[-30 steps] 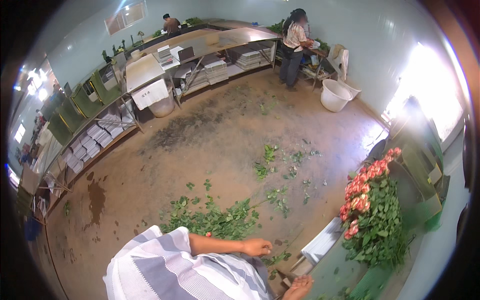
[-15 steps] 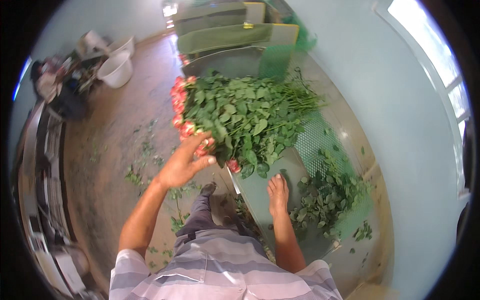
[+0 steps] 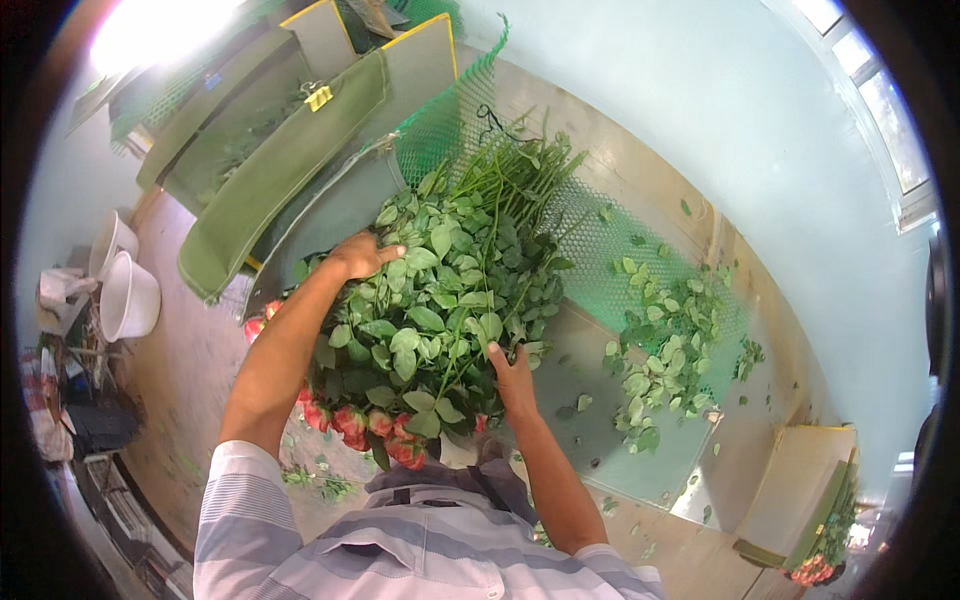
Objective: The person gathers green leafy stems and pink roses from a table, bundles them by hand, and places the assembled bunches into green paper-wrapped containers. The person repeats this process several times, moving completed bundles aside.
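Observation:
A large pile of long-stemmed roses (image 3: 430, 300) lies across the work table, its leaves thick and green. The pink-red rose heads (image 3: 350, 422) are at the near-left side, close to my body, and the bare stems point to the far right. On the pile's left flank is my left hand (image 3: 355, 257), thumb over the leaves and fingers sunk out of sight. My right hand (image 3: 513, 380) clasps the near-right side, thumb on top, the other fingers partly hidden under the foliage. Both hands hold the pile between them.
Green mesh (image 3: 600, 250) covers part of the table (image 3: 590, 430), with loose leaves (image 3: 670, 350) scattered on it. Padded green panels (image 3: 290, 165) with a yellow clip stand at the far left. White buckets (image 3: 130, 297) are on the left. A wrapped rose bunch (image 3: 825, 530) is at lower right.
My view has swung round to the right. My left hand has moved from the rose heads onto the leaves, and my right hand from the tabletop to the pile. The rose heads now lie nearer me.

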`<state>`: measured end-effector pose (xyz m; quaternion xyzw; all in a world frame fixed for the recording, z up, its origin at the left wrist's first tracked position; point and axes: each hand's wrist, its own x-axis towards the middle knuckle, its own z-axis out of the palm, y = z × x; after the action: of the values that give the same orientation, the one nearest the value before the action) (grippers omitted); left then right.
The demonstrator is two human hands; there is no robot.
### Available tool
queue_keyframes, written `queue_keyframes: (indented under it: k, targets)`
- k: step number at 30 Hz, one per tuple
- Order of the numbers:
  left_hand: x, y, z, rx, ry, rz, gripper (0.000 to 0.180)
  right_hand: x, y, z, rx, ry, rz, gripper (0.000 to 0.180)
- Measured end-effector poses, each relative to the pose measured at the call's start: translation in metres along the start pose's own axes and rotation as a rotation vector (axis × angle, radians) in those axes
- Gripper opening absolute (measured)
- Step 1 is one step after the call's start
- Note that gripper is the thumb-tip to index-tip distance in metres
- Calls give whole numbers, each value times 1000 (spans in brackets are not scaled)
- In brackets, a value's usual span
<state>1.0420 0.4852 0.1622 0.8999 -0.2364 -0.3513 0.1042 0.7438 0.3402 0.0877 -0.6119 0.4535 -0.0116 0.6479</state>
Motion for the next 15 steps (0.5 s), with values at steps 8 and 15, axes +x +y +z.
queue_keyframes:
  k: [8,15]
  targets:
    - [24,-30,-1,-236,-319,-89,110,25,-7,25,-49,-121,26,94]
    - [42,-40,18,-314,-396,-172,113,32,-19,31,-5,-265,119,83]
